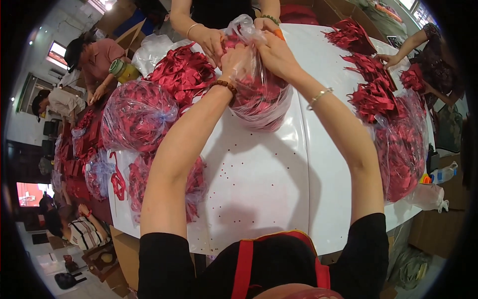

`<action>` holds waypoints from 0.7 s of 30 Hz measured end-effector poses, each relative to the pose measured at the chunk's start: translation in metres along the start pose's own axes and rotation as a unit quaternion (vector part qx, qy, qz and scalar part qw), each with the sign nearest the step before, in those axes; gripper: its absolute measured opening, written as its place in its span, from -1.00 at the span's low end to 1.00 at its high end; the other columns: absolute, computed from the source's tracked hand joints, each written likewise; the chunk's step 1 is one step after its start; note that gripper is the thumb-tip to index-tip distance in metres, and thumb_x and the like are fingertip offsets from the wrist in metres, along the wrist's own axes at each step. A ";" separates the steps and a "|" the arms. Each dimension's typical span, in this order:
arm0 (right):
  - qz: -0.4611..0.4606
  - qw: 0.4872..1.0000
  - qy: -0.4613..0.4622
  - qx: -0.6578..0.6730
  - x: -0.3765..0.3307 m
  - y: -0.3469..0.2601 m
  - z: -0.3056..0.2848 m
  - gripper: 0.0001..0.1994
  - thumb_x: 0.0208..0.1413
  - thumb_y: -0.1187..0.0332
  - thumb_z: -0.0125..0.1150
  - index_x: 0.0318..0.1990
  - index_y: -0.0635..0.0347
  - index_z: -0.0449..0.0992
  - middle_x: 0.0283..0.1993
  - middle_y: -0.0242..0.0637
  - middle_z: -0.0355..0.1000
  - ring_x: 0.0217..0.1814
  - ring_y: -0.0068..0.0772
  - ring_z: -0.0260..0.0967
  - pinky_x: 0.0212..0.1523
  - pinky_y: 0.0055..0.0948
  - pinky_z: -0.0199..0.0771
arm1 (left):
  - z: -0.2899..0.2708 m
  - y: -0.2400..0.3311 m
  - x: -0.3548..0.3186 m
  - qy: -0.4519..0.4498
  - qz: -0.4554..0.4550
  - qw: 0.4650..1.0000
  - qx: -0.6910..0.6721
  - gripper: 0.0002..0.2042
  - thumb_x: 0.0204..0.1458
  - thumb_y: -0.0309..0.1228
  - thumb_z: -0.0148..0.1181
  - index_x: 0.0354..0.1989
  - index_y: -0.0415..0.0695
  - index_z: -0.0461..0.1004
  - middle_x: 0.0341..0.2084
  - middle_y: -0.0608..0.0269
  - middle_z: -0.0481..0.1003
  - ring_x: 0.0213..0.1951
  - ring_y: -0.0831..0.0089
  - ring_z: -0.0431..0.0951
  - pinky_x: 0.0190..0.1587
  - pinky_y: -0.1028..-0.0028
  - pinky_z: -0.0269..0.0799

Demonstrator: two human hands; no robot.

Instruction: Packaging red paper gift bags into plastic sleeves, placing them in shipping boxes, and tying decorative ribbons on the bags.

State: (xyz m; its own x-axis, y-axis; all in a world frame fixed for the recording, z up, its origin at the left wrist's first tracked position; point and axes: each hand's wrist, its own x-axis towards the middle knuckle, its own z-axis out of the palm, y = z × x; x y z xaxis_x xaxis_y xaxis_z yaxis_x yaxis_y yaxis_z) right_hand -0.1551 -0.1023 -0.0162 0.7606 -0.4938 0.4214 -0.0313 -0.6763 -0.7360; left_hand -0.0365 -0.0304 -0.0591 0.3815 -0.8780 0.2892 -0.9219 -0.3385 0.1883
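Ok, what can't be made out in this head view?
Head view:
Left hand: its grip, hidden by the back of the hand.
Lower-left bag: its middle, hidden by the left arm.
Person across the table: head, cut off by the upper edge.
Dark specks: too small to identify.

Soft shadows on bright table [329,199]

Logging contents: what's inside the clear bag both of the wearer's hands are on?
Crumpled red pieces show through the clear bag. The left hand and right hand cover part of its upper end; the core and underside can't be seen.
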 end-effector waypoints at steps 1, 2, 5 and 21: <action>0.017 0.995 0.063 0.069 0.001 -0.010 0.009 -0.72 0.02 0.29 -0.17 -0.38 0.32 0.43 -0.43 0.07 0.39 -0.30 0.09 0.33 -0.21 -0.17 0.28 | 0.018 -0.015 0.007 0.003 -0.003 1.000 0.001 -0.72 -0.13 -0.31 0.00 -0.27 -0.22 0.39 -0.32 -0.02 0.44 -0.33 0.03 0.49 -0.36 0.21 0.44; 0.035 0.996 0.048 0.067 0.005 -0.012 0.019 -0.71 0.02 0.28 -0.17 -0.38 0.31 0.43 -0.41 0.08 0.39 -0.28 0.10 0.33 -0.21 -0.15 0.27 | 0.041 -0.040 0.015 0.031 -0.015 0.996 -0.084 -0.73 -0.13 -0.30 0.01 -0.29 -0.21 0.39 -0.36 -0.03 0.45 -0.35 0.04 0.50 -0.38 0.21 0.44; 0.052 0.994 0.049 0.087 0.010 -0.008 0.058 -0.70 0.01 0.25 -0.16 -0.39 0.28 0.45 -0.38 0.12 0.38 -0.27 0.13 0.32 -0.23 -0.12 0.26 | 0.087 -0.099 0.011 0.116 -0.039 0.963 -0.238 -0.74 -0.13 -0.28 -0.01 -0.34 -0.20 0.42 -0.48 -0.06 0.47 -0.40 0.05 0.52 -0.46 0.18 0.42; 0.067 0.914 0.122 0.380 -0.010 -0.030 0.034 -0.66 0.18 0.21 -0.22 -0.36 0.28 0.44 -0.34 -0.28 0.41 -0.26 -0.45 0.31 -0.18 -0.54 0.25 | -0.063 0.032 -0.049 0.100 -0.163 0.966 -0.176 -0.64 -0.06 -0.10 -0.03 -0.50 -0.19 0.47 -0.49 -0.05 0.46 -0.39 0.00 0.49 -0.37 0.18 0.38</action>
State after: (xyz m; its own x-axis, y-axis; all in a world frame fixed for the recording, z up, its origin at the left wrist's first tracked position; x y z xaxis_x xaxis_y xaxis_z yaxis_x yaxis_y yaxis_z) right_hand -0.1396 -0.0583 -0.0169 0.6123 -0.7148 0.3379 0.4166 -0.0716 -0.9063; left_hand -0.0806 0.0230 -0.0079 0.6853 -0.6497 0.3291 -0.6842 -0.4196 0.5965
